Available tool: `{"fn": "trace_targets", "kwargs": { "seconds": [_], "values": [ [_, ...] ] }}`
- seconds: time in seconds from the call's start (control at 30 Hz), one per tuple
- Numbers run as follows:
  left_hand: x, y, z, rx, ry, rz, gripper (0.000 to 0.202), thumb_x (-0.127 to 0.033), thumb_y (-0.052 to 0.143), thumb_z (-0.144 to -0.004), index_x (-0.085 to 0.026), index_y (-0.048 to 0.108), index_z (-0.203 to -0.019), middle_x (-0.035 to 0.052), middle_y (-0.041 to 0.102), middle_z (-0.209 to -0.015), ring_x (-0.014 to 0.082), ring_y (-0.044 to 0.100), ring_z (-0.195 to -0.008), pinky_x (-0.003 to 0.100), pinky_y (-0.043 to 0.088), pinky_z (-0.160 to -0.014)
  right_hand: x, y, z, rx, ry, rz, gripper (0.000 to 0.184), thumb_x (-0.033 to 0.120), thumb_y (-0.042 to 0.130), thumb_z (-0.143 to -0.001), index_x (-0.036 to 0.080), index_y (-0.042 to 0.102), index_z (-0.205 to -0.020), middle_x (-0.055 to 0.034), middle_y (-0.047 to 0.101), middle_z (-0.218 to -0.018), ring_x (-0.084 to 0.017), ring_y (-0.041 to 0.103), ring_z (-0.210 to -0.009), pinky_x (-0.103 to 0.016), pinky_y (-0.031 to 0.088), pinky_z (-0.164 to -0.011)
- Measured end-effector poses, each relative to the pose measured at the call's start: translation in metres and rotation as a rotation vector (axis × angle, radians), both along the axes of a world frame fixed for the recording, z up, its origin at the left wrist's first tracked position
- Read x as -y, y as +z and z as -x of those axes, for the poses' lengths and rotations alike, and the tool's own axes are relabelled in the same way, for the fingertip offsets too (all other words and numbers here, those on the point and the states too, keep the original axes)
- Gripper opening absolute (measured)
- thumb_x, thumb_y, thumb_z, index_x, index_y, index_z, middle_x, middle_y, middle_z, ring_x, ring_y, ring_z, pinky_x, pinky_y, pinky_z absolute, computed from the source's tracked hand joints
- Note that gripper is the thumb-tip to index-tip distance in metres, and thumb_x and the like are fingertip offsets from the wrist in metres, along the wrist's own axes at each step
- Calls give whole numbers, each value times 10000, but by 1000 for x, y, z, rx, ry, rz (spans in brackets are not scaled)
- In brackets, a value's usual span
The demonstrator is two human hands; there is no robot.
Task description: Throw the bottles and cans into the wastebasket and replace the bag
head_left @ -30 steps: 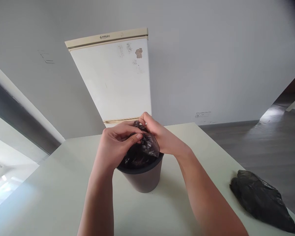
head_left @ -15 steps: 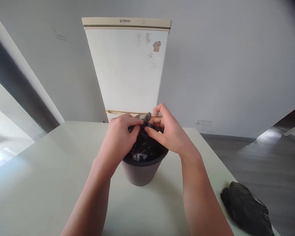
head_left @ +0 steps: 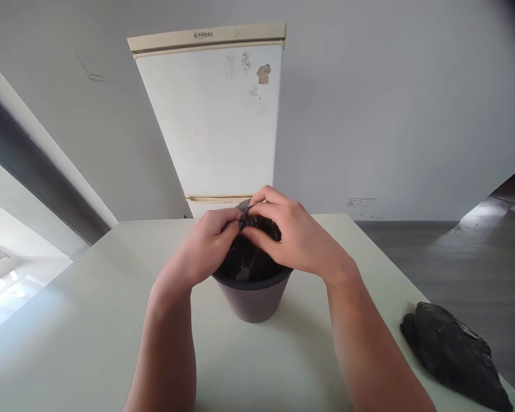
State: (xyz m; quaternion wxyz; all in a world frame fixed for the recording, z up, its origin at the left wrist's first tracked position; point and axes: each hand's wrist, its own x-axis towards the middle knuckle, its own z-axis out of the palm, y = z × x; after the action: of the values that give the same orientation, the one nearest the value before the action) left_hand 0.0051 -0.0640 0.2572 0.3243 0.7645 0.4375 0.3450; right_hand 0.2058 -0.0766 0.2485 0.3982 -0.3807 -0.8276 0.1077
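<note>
The left hand (head_left: 210,243) and right hand (head_left: 300,237) pinch the upward-pointing neck of the black bag (head_left: 244,260) in the upright bin (head_left: 254,300); a dark bundle (head_left: 455,355) lies along the surface's (head_left: 111,320) right edge.

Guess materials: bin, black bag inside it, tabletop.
Bin: probably moulded plastic, matte to satin; smooth tapered wall, no sharp highlights.
Black bag: likely thin plastic film, glossy; creases and small glints.
Tabletop: smooth, semi-gloss, blurred light reflection; laminate, painted board or glass, can't tell.

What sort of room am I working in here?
Probably a room in a home, perhaps a kitchen or dining area: a refrigerator stands before a grey wall, beyond a pale table with a bin on it.
</note>
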Motion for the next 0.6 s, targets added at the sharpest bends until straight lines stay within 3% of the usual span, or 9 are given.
{"fn": "trace_targets", "kwargs": {
  "seconds": [0.1, 0.23, 0.43, 0.6],
  "values": [
    [2, 2, -2, -33, -21, -15, 288, -295, 534, -950, -198, 531, -678, -7, 453, -665, 129, 380, -606, 272, 292, -515, -4, 0, 1, 64, 3, -4, 157, 298, 678, -989, 207, 594, -891, -57, 618, -1086, -187, 565, -848, -355, 442, -776],
    [2, 5, 0, 17, 30, -34, 300, -348, 607, -933, -203, 634, -672, 10, 570, -655, 145, 505, -608, 269, 357, -519, -8, 0, -1, 42, 35, -6, 229, 263, 522, -1077, 207, 592, -867, -52, 605, -1066, -172, 541, -820, -355, 431, -799],
    [-6, -1, 10, 332, 159, 86, 370, -548, 767, -881, -186, 844, -902, 92, 791, -870, 258, 735, -831, 335, 582, -703, -6, 2, -7, -47, 57, 20, 291, 286, 520, -1078, 202, 603, -811, -54, 579, -1102, -182, 565, -922, -364, 431, -855],
    [-11, -4, 11, 417, 155, 91, 387, -477, 887, -787, -189, 866, -1046, 126, 817, -1012, 307, 764, -960, 411, 637, -862, -3, 4, -18, 33, 53, 136, 320, 346, 571, -1052, 204, 603, -768, -47, 592, -1165, -208, 559, -1025, -383, 420, -883]
  ]
}}
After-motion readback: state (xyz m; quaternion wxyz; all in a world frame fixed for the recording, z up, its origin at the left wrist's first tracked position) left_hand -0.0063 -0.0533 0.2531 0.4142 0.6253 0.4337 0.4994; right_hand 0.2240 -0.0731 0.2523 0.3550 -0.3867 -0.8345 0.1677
